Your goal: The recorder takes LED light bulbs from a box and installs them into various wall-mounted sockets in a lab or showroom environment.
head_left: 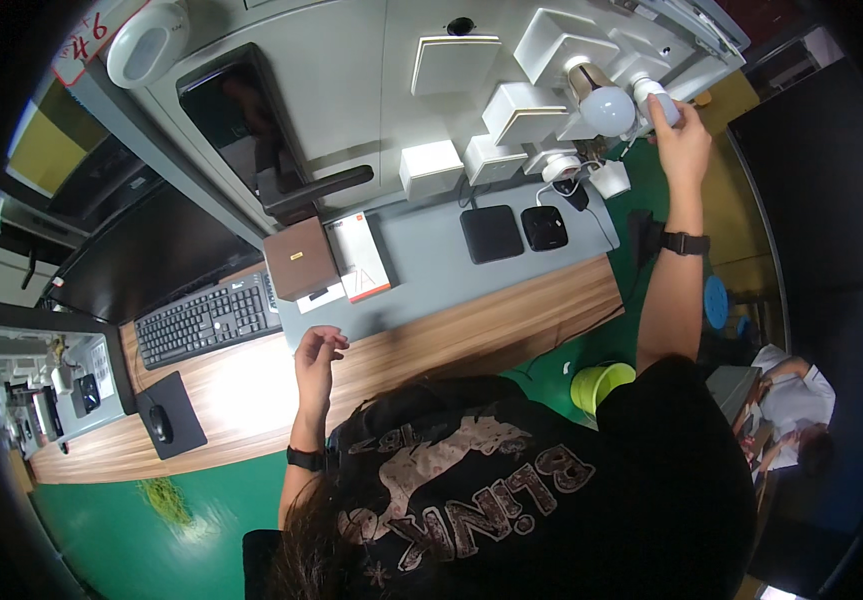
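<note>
My right hand [683, 148] reaches up to the wall panel [351, 110] at the far right, its fingers closed around a small white rounded device [648, 92] with a greyish end; I cannot make out its exact kind. Just left of it a frosted light bulb [607, 110] sits in a holder on a white wall box [563, 45]. My left hand [315, 362] hovers over the desk's near edge, fingers loosely bent and apart, with nothing in them. The brown box [301, 258] and a white phone-style carton [358, 255] are nearest to it.
Several white switch boxes [431, 168] jut from the panel beside a black door lock [246, 120]. Two black devices [492, 234] lie on the grey shelf. A keyboard [209, 318] and mouse [160, 423] are at left. A green bin [601, 385] and another person [791, 405] are at right.
</note>
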`<state>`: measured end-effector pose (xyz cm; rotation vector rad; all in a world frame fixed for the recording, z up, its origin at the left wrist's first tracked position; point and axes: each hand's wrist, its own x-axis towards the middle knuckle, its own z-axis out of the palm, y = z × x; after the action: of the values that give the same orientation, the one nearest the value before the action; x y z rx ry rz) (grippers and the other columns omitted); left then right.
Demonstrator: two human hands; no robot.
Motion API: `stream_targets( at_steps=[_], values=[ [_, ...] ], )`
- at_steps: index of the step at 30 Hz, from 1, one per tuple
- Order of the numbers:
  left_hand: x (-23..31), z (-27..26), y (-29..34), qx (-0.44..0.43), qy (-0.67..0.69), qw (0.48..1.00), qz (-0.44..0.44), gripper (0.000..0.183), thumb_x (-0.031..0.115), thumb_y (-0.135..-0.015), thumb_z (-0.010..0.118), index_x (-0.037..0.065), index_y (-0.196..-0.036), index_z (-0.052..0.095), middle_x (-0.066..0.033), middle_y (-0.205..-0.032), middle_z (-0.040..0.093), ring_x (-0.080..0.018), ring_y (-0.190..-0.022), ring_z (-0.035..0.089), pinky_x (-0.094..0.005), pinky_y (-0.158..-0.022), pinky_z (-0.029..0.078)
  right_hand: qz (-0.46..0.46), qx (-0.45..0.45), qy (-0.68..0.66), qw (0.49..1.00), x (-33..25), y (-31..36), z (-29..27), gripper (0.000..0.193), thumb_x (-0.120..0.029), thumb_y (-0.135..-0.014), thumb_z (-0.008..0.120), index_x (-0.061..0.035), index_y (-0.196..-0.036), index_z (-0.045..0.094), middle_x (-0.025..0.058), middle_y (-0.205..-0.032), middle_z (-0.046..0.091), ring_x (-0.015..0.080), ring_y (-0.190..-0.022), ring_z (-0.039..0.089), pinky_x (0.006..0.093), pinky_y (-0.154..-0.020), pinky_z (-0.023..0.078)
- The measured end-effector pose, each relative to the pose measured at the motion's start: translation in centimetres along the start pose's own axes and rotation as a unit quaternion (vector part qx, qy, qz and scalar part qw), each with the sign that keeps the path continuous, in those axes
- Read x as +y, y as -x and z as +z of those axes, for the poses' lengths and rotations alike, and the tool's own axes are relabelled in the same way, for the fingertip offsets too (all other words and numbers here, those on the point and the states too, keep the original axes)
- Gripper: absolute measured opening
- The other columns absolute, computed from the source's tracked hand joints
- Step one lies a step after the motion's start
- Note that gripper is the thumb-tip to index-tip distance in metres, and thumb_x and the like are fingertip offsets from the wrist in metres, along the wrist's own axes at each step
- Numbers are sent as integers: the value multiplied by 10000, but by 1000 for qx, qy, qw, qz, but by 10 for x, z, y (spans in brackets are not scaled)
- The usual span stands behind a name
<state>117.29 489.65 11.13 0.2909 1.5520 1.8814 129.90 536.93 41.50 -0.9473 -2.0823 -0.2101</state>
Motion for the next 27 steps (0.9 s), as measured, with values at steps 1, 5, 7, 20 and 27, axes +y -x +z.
stream_targets(
  at_steps=[1,5,7,20,27],
  values=[
    [0,1,0,2,3,1000,1,104,108,-938,498,49,-957,582,-20,-855,617,-105,-798,580,-233,-698,439,54,-43,-64,996,-1,-2,-1,538,-522,-792,629,-12,-962,665,140,-759,675,255,-625,668,342,-605,512],
    [4,4,-1,2,3,1000,-5,105,107,-939,497,48,-947,583,-18,-843,618,-106,-783,578,-238,-695,438,176,-166,-266,933,5,-10,2,643,-567,-856,526,56,-959,643,128,-675,661,181,-442,618,300,-553,496],
    [5,5,0,2,4,1000,-5,105,107,-939,496,48,-945,583,-19,-843,618,-106,-784,578,-239,-695,438,175,-185,-244,936,3,-11,-5,652,-574,-864,505,50,-1010,622,149,-722,666,210,-519,644,313,-585,501],
    [0,0,2,32,28,999,-10,102,88,-929,486,49,-940,579,-23,-838,619,-109,-776,580,-245,-694,441,-103,36,-86,990,0,-1,3,468,-323,-704,784,-6,-1022,648,151,-873,668,246,-776,658,330,-696,514],
    [-1,1,1,28,18,999,-9,103,81,-926,482,52,-936,580,-21,-824,616,-107,-778,583,-242,-684,441,73,-59,-112,989,-3,1,1,552,-443,-788,689,18,-1084,627,144,-782,675,190,-595,657,292,-621,502]
  ],
)
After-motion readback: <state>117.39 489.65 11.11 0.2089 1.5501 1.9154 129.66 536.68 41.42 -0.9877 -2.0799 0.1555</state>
